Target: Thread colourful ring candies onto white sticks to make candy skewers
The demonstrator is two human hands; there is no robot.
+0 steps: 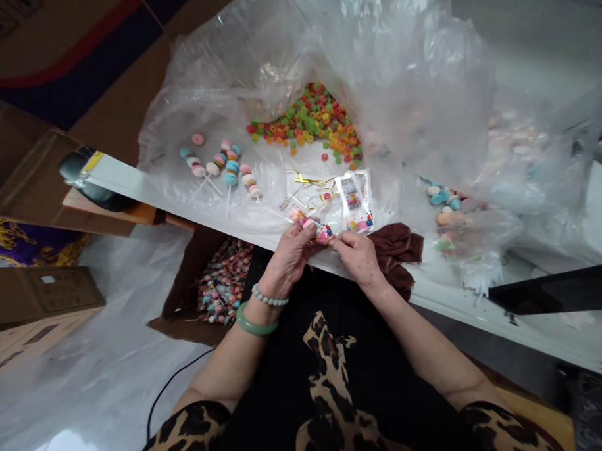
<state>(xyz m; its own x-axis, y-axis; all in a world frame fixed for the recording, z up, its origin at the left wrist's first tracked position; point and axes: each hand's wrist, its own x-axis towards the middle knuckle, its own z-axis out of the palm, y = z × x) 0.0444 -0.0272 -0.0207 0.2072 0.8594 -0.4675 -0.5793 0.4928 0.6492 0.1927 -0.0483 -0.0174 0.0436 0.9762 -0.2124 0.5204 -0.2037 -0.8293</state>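
At the table's front edge, my left hand is closed on a small wrapped candy skewer in printed clear film. My right hand pinches the right-hand end of the same wrapped candy, its fingertips close to those of my left hand. Just beyond lie gold twist ties and printed clear wrappers. Several unwrapped candy skewers in pink, white and blue rest on plastic to the left. Behind them is a heap of colourful ring gummies.
An open carton below the table at left holds many wrapped candies. A brown cloth lies beside my right hand. More candies in plastic and a black object are at right. Cardboard boxes stand at far left.
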